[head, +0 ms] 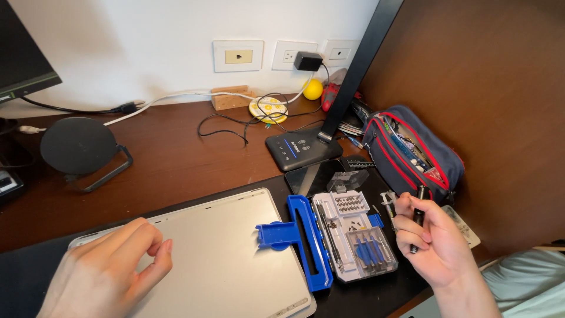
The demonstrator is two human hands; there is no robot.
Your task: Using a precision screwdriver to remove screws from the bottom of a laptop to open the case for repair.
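Note:
A silver laptop (223, 253) lies bottom-up on a dark mat at the front of the desk. My left hand (109, 271) rests on its left part, fingers loosely curled, holding nothing. My right hand (432, 238) is at the right, fingers closed round a thin black screwdriver (418, 217) held nearly upright. Between the hands sits an open blue and grey bit kit (347, 232) with rows of bits and several blue tools; its blue lid (300, 235) lies against the laptop's right edge.
A dark pencil case with red zips (412, 153) stands open at the right by a brown panel. Behind the kit are a phone (315, 176), a black lamp base (300, 148), cables, a yellow ball (313, 89) and a round black stand (79, 146).

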